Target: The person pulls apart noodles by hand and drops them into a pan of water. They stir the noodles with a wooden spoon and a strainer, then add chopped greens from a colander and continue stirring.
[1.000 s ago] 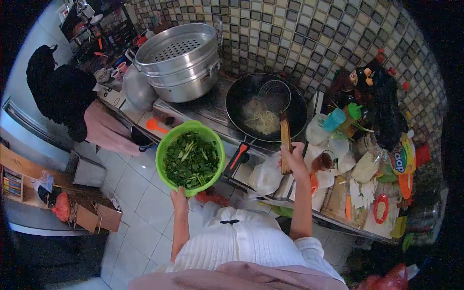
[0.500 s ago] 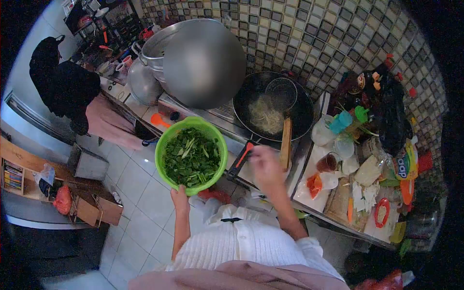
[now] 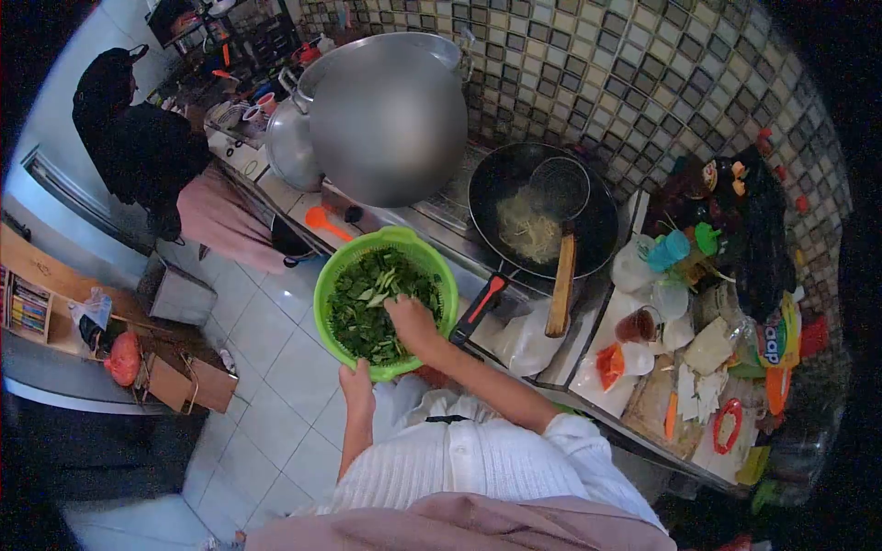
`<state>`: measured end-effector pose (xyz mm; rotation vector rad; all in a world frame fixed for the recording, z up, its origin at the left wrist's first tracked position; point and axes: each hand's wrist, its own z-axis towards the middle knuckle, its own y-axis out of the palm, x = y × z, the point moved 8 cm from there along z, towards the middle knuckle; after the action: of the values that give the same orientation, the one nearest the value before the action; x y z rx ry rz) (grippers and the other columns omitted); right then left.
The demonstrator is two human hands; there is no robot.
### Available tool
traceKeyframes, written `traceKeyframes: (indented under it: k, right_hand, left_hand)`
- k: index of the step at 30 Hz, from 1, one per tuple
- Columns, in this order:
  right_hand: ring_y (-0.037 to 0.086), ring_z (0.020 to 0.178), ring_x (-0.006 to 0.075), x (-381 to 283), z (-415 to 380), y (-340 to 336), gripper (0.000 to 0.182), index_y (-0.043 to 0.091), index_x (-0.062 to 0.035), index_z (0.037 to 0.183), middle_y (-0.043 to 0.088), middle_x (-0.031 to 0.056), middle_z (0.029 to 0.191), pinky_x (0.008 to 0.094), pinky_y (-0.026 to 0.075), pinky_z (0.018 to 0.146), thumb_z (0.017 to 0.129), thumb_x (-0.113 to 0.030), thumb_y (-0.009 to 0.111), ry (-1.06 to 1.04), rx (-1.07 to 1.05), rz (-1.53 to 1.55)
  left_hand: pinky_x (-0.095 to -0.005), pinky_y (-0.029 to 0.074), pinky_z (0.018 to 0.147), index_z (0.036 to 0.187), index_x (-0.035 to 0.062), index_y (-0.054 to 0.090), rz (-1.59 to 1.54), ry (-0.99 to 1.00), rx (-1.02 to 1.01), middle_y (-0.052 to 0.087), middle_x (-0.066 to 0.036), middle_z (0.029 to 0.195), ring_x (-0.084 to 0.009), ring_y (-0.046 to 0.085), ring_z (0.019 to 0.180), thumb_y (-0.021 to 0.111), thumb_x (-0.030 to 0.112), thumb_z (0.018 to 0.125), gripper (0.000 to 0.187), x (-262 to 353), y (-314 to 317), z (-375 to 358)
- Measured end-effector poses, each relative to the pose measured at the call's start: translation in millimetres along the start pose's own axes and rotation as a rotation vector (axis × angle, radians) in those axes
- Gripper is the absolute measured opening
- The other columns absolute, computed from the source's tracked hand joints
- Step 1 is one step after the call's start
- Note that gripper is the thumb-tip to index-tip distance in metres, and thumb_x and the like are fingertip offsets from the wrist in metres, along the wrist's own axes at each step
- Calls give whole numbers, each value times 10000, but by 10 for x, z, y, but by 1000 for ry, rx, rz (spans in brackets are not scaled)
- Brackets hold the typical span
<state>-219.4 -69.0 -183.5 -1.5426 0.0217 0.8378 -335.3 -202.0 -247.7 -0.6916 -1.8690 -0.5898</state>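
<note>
My left hand (image 3: 357, 386) grips the near rim of a bright green plastic colander (image 3: 323, 308), thumb up against its side. Chopped leafy greens (image 3: 354, 317) fill the colander, with a few paler slices on top. Reaching in from the right, my right hand (image 3: 411, 323) has its fingers bent together down on the greens; the fingertips are partly hidden among the leaves. To the right, a black wok (image 3: 487, 211) on the stove holds pale shreds (image 3: 525, 228) in its bottom. A wire skimmer with a wooden handle (image 3: 561, 285) rests across the wok.
The wok's black and red handle (image 3: 485, 298) sticks out toward me. Behind the colander lies an orange ladle (image 3: 326, 221), near a large metal pot (image 3: 322, 73). Cups, bags and a cutting board (image 3: 657, 404) crowd the right counter. Another person (image 3: 147, 151) stands at left.
My right hand has moved left from beside the wok handle down into the greens. The view has shifted slightly, and my left hand keeps its hold on the colander.
</note>
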Motion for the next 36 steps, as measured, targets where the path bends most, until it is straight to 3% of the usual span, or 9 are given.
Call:
traceKeyframes:
  k: [3, 9, 11, 14, 18, 20, 22, 34, 36]
  right_hand:
    - [549, 702, 353, 81, 78, -348, 85, 564, -23, 737, 553, 188, 712, 416, 447, 632, 677, -42, 506, -31, 243, 340]
    - [588, 669, 306, -45, 185, -1073, 119, 618, -47, 754, 603, 153, 704, 361, 462, 630, 640, -68, 591, 10, 139, 593]
    - [596, 659, 233, 44, 231, -1142, 152, 631, -60, 777, 616, 117, 711, 326, 459, 631, 635, -114, 623, 28, 100, 616]
    - [598, 674, 214, 196, 252, -1399, 177, 637, -72, 796, 618, 110, 723, 323, 458, 650, 632, -139, 632, 28, 104, 716]
    - [601, 693, 219, 642, 242, -2037, 208, 634, -80, 818, 623, 104, 751, 320, 461, 656, 627, -161, 635, 89, 251, 576]
    - [577, 657, 107, 819, 208, -2447, 172, 616, -43, 827, 621, 56, 713, 252, 451, 623, 666, -101, 630, 103, 374, 318]
    - [601, 699, 262, 1190, 276, -2606, 182, 621, -61, 797, 622, 121, 763, 330, 466, 662, 626, -123, 622, 127, 447, 284]
    - [573, 752, 324, 2211, 464, -2610, 280, 543, -51, 845, 586, 158, 755, 407, 447, 657, 582, -10, 630, 265, 492, -100]
    - [576, 731, 302, 2243, 450, -2652, 244, 552, -35, 827, 592, 144, 768, 389, 453, 651, 601, -25, 646, 212, 527, -148]
  left_hand:
    - [-241, 372, 437, 892, 19, 468, 26, -26, -26, 507, -31, 728, -103, 478, 561, 486, 71, 814, 95, -34, -5, 27]
    - [-259, 408, 464, 961, 13, 470, -62, -89, -54, 533, -47, 801, -124, 507, 602, 441, 45, 839, 130, 14, 42, 2]
    - [-350, 489, 668, 1083, 4, 376, -28, -127, -117, 495, -104, 975, -208, 534, 819, 471, 82, 827, 284, -66, 20, 52]
    - [-276, 437, 510, 1004, 6, 458, -67, -95, -43, 532, -61, 851, -143, 527, 662, 438, 47, 842, 168, -4, 9, 36]
    - [-367, 491, 672, 1101, 16, 372, -31, -133, -136, 490, -105, 965, -224, 532, 826, 493, 65, 813, 317, -99, -62, 112]
    - [-369, 496, 662, 1108, 18, 374, -74, -117, -158, 495, -103, 975, -227, 540, 834, 488, 58, 807, 324, -69, -57, 90]
    - [-338, 476, 600, 1049, 15, 403, -87, -96, -174, 504, -84, 905, -200, 539, 757, 472, 51, 807, 254, -55, -28, 86]
    - [-282, 431, 462, 891, -13, 467, -89, -113, -55, 519, -50, 745, -147, 525, 574, 463, 45, 793, 113, -188, -152, 16]
    - [-346, 515, 601, 1088, 22, 391, -51, -132, -195, 515, -93, 957, -229, 566, 793, 433, 31, 815, 276, -206, -101, 17]
